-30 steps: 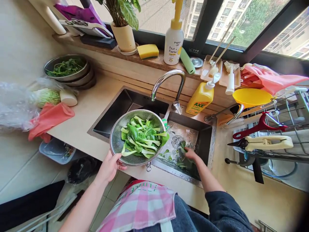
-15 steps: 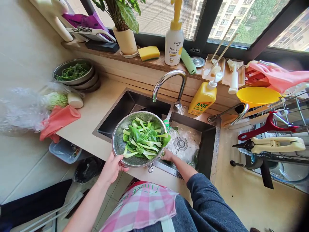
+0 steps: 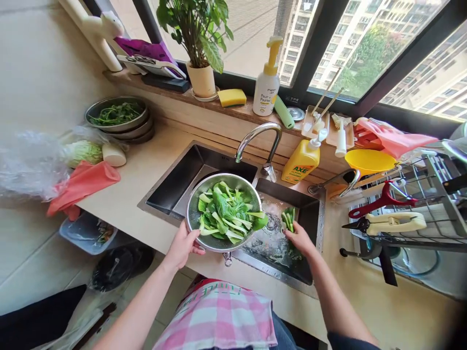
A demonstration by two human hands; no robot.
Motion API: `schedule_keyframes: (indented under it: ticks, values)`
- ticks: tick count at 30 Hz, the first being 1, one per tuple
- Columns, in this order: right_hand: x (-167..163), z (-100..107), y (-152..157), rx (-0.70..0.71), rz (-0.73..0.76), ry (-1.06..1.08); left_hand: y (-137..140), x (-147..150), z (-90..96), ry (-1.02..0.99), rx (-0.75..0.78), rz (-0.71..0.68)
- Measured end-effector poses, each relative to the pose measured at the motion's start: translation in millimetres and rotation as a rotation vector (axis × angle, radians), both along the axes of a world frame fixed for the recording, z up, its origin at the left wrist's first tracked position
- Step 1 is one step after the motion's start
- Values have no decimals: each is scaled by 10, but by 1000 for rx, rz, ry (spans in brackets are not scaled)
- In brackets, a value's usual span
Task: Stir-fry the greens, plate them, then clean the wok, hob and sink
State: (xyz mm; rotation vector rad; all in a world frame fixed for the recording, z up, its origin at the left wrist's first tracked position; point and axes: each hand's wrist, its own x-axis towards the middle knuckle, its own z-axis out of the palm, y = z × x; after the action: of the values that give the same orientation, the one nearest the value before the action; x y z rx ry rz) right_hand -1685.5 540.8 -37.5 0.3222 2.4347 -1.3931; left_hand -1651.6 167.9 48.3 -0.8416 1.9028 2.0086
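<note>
My left hand (image 3: 184,245) grips the near left rim of a metal colander (image 3: 192,193), thumb over the edge. Cut leafy greens (image 3: 228,211) fill the colander, which is held over the divider between the two sink basins. Over the right basin (image 3: 310,204), my right hand (image 3: 299,238) is closed around a small bunch of green stems (image 3: 288,218). Shallow water with bits of leaf covers the floor of that basin. A chrome faucet (image 3: 255,129) arches above the left basin, behind the colander.
A yellow detergent bottle (image 3: 301,160) stands behind the right basin. At the right, a wire rack (image 3: 438,194) holds scissors (image 3: 396,223) and a red peeler (image 3: 381,199). Stacked bowls (image 3: 118,129) with greens sit back left, near a pink glove (image 3: 87,182).
My right hand has moved right from under the colander's edge, and green stems now show in it. The colander, in my left hand, has shifted slightly right. The view has tilted.
</note>
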Motion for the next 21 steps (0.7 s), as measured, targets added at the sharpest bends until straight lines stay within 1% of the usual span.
schedule_keyframes:
  ticks: [2, 4, 5, 7, 9, 10, 11, 12, 13, 15, 16, 18, 19, 21]
  values:
    - [-109, 461, -134, -119, -14, 123, 49, -33, 19, 4, -11, -32]
    - [-220, 875, -429, -179, 39, 214, 102, -52, 24, 1, -27, -60]
    - [-267, 1035, -619, -182, 95, 244, 129, -55, 20, 0, -30, -74]
    - [-336, 1236, -1017, -103, 265, 283, 181, -53, 0, -2, -20, -103]
    - [-367, 1304, -1334, 53, 426, 314, 219, -45, -26, 0, -6, -125]
    - [-375, 1304, -1428, 126, 473, 342, 230, -41, -37, 0, -1, -133]
    - [-386, 1290, -1465, 171, 485, 376, 235, -38, -47, -3, 2, -139]
    - [-403, 1262, -1444, 182, 460, 412, 235, -37, -54, -7, 3, -139]
    - [-431, 1220, -1365, 169, 414, 439, 229, -37, -59, -9, 3, -134]
    - [-508, 1074, -1060, 150, 281, 442, 208, -44, -65, 0, -5, -107]
    - [-547, 964, -854, 195, 208, 396, 192, -49, -67, 10, -11, -87]
    - [-582, 669, -411, 383, 96, 223, 154, -63, -73, 25, -18, -51]
    - [-570, 494, -204, 489, 73, 98, 131, -69, -76, 21, -17, -36]
    - [-490, 120, 118, 598, 59, -108, 76, -70, -79, 4, -11, -6]
